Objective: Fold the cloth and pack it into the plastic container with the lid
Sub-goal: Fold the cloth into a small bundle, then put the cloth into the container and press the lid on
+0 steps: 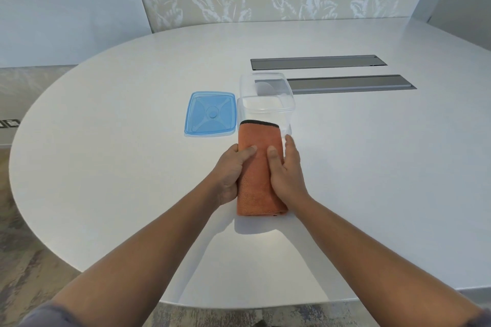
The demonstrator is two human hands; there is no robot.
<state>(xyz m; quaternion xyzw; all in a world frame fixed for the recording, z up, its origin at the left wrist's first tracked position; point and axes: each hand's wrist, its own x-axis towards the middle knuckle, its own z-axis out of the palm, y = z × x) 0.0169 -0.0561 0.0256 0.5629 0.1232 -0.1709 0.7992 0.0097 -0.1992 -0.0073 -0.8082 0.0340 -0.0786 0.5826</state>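
Broad white rounded surface (pixel 111 167) underneath everything, bare and roomy on both flanks of the hands. Two grey metal slots (pixel 318 62) set into it, well beyond the fingertips, out of the way.

Clear square plastic container (pixel 265 103) standing upright and open-topped straight ahead of both hands, just past the fingertips; probably parked there so the bundle can travel forward in one short move. Blue translucent square plastic lid (pixel 210 114) lying flat just beside the container, forward and left of the left hand, off the opening so nothing blocks entry, yet near enough to snap on afterwards.

Folded orange microfibre cloth with a dark trimmed edge (pixel 259 180), long and narrow, gripped between the hands, far end overlapping the container's near wall, near end apparently lifted, shadow below.

Left hand (pixel 229 172) clasping the cloth's left side, thumb on top, fingers curled under. Right hand (pixel 287 170) clamping the right side likewise, thumb pressing the top. Squeeze from both sides looks meant to keep the layers from springing open.

Folding apparently done; packing not yet.
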